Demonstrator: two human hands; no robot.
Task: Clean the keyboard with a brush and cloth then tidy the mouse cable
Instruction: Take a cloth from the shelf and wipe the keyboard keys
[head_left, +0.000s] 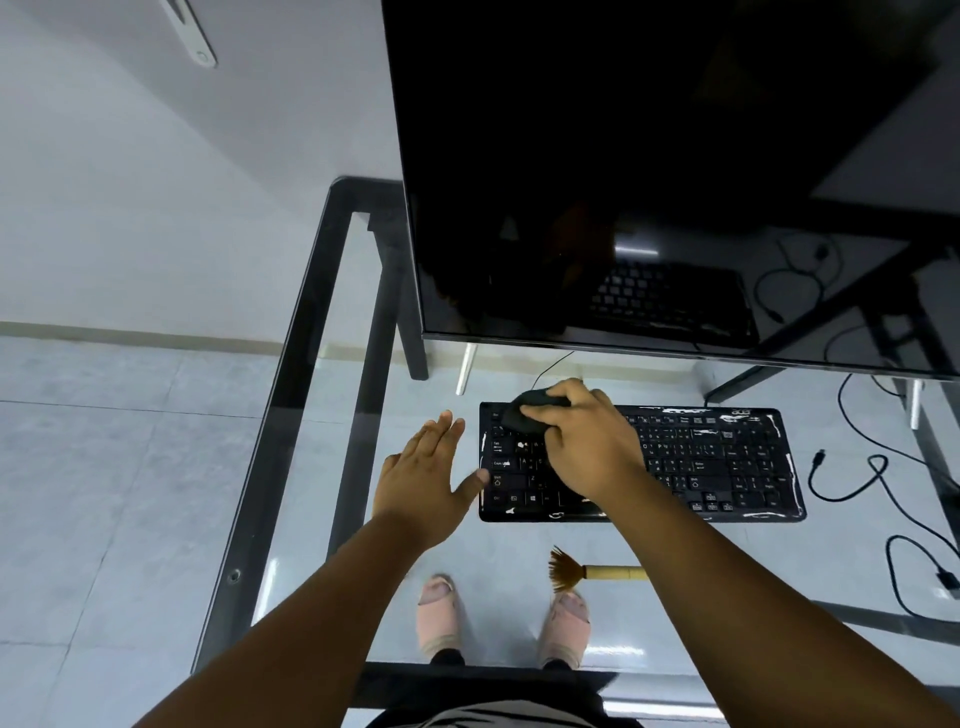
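Hands at work over a black keyboard (717, 462) on a glass counter (311, 312): the right hand (587, 441) grips a dark mouse (530, 410) above the keyboard's upper left corner, while the left hand (426, 478) hovers open, fingers straight, just beside its left edge. Nearer the person, a wooden-handled brush (587, 571) lies on the glass, below a dark monitor (649, 171).

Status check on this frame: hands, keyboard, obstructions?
Right hand grips black mouse over keyboard. Left hand open beside it. Brush lies idle. No obstruction.
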